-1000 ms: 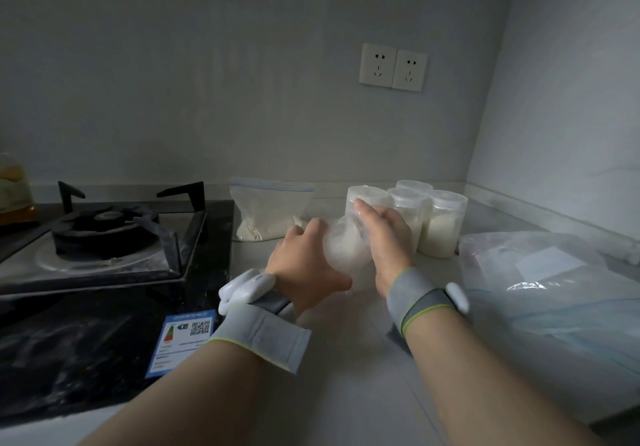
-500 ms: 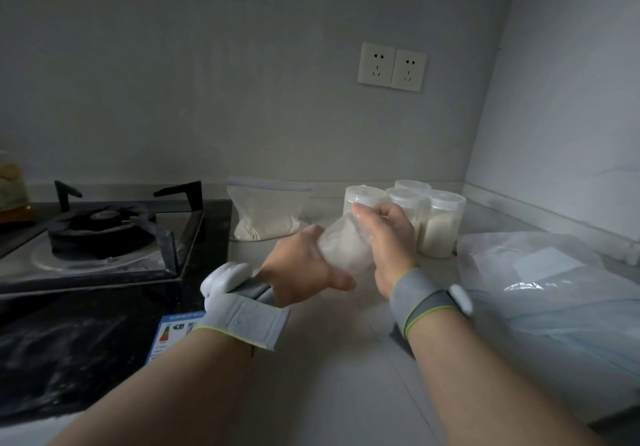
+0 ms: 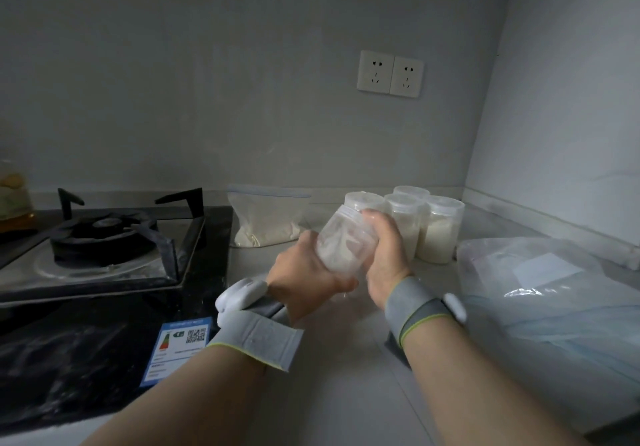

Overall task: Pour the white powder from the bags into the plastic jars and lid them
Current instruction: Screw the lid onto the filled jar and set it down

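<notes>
We hold the jar (image 3: 341, 248) tilted, left hand (image 3: 304, 283) wrapped round its base, right hand (image 3: 384, 255) curled round its side below the neck. Lid seating unclear. If it's loose, powder dumps beyond our fingers.

Grey counter (image 3: 332, 393): gas hob (image 3: 104, 248) left, powder bag (image 3: 266, 218) at back, four lidded jars (image 3: 440, 234) near corner, plastic wrapping (image 3: 554, 289) right.

Grey back wall (image 3: 207, 82) meeting paler side wall (image 3: 571, 99) at right corner. Double socket (image 3: 390, 73) sitting high on back wall. Pale countertop (image 3: 346, 393) stretching forward, low upstand edging it. Black gas hob (image 3: 104, 237) occupying left side, blue label (image 3: 180, 348) sticking to its glass front. Dim, cool light falling throughout.
</notes>
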The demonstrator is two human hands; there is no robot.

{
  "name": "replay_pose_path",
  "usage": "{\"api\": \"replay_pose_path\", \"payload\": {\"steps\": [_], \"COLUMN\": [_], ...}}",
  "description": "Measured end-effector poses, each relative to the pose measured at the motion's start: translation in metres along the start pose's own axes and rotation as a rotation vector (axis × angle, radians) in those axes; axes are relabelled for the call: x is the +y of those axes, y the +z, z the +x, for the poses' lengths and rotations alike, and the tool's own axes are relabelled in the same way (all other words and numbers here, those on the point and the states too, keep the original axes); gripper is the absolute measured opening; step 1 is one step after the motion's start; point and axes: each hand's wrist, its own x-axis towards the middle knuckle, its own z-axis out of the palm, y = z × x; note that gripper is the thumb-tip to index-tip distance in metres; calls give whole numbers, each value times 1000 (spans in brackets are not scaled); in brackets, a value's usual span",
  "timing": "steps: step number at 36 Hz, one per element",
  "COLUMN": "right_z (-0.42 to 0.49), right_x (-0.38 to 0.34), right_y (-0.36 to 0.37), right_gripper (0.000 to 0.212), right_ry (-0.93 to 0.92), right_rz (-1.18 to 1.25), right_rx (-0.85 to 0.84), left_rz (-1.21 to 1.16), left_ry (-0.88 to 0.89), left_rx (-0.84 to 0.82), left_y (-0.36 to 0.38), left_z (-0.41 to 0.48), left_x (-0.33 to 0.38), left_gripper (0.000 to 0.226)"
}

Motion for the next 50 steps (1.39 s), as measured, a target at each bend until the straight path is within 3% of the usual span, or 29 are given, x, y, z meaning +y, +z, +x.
{"api": "replay_pose_path", "payload": {"steps": [3, 6, 10, 13, 17, 22, 24, 29, 33, 35, 40, 42, 46, 50], "right_z": [0, -3, -3, -2, -1, -4, -4, -2, -3, -4, -3, -5, -7, -7], "right_x": [4, 2, -2, 0, 3, -2, -3, 1, -3, -5, 0, -1, -7, -3], "right_y": [0, 2, 2, -1, -2, 1, 2, -1, 1, 2, 0, 1, 5, 3], "right_gripper": [41, 65, 30, 38, 27, 21, 28, 34, 24, 29, 37, 43, 29, 42], "right_ry": [-52, -97, -59, -3, -121, -36, -11, -94, -44, 3, -144, -161, -72, -110], "right_rz": [-178, -266, -108, -103, -281, -62, -16, -227, -36, 15, -370, -343, -82, -253], "right_rx": [49, 65, 21, -59, 37, -3, -42, 47, 14, -23, 60, 59, 12, 22], "left_rz": [0, 7, 6, 56, 106, 93, 91, 112, 82, 72, 75, 85, 74, 69], "left_ry": [21, 32, 33, 36, 70, 57, 52, 68, 46, 43, 59, 64, 62, 70], "left_rx": [-15, -26, -14, -4, 2, -1, 2, 4, -5, -7, 5, 6, 6, 8], "left_y": [1, 1, 1, 0, 1, 1, 1, 1, 0, 0, 1, 2, 2, 3], "left_z": [0, 1, 2, 3, 4, 5, 5, 5, 5, 5, 5, 5, 6, 6], "left_x": [-1, -1, -3, -5, -4, -6, -6, -4, -5, -6, -5, -5, -6, -6], "left_gripper": [66, 66, 66, 66, 66, 67, 68, 66, 68, 68, 66, 66, 68, 66]}}
